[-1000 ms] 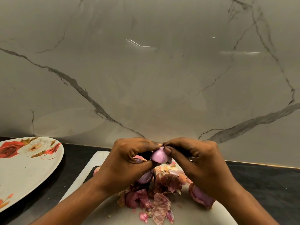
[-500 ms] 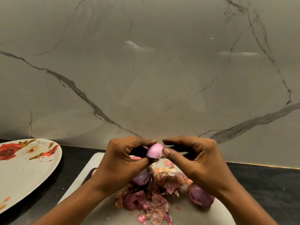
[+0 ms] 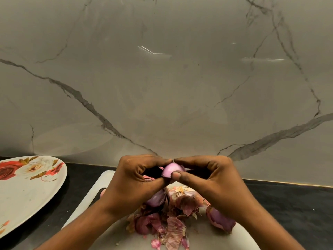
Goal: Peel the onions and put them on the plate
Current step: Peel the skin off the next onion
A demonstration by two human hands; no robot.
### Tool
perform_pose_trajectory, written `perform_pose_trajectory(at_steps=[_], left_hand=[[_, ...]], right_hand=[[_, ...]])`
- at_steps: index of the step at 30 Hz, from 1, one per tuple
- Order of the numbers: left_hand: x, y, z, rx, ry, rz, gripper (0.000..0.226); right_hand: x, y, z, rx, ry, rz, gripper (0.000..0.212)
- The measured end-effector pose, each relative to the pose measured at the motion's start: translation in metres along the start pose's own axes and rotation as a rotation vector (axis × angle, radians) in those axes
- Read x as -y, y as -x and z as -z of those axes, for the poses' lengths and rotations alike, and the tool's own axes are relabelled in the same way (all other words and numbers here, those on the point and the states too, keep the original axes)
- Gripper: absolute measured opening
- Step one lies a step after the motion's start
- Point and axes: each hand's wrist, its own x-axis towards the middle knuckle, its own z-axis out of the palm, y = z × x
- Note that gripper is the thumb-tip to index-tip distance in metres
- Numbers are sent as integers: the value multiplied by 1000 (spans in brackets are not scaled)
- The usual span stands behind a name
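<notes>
The left hand (image 3: pixel 131 181) and right hand (image 3: pixel 212 179) both pinch a pink onion (image 3: pixel 171 170); the flowered plate (image 3: pixel 27 195) lies at nine o'clock.

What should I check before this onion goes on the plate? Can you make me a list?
1. Onion peeled: ok on the smooth pink side showing; far side cannot tell.
2. Firm hold: ok, left hand and right hand both pinch it.
3. Room on plate: ok, the part in view is bare.
4. Way to plate: ok, only dark counter lies between it and the board.
5. All onions done: not ok, other onions lie on the board among peels.
</notes>
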Motion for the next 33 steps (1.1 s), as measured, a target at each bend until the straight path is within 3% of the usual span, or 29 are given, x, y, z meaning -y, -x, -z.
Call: perform_pose_trajectory(at_steps=[4, 8, 12, 15, 18, 24, 33], left_hand=[[-1, 2, -2, 0, 26, 3, 34], [0, 1, 1, -44, 70, 29, 36], [-1, 1, -1, -44, 93, 68, 36], [-4, 0, -2, -31, 88, 85, 34], [-9, -1, -2, -31, 132, 107, 31], [-8, 0, -3, -15, 196, 195, 33], [-5, -2, -1, -72, 210, 248, 35]], right_hand=[[-4, -6, 6, -131, -47, -58, 14], [-7, -3, 4, -166, 173, -12, 11], [-8, -2, 4, -200, 209, 45, 19], [0, -1, 6, -111, 32, 63, 27], [1, 2, 0, -22, 96, 234, 31], [-6, 2, 2, -110, 350, 490, 27], [-14, -6, 8, -300, 333, 379, 16]])
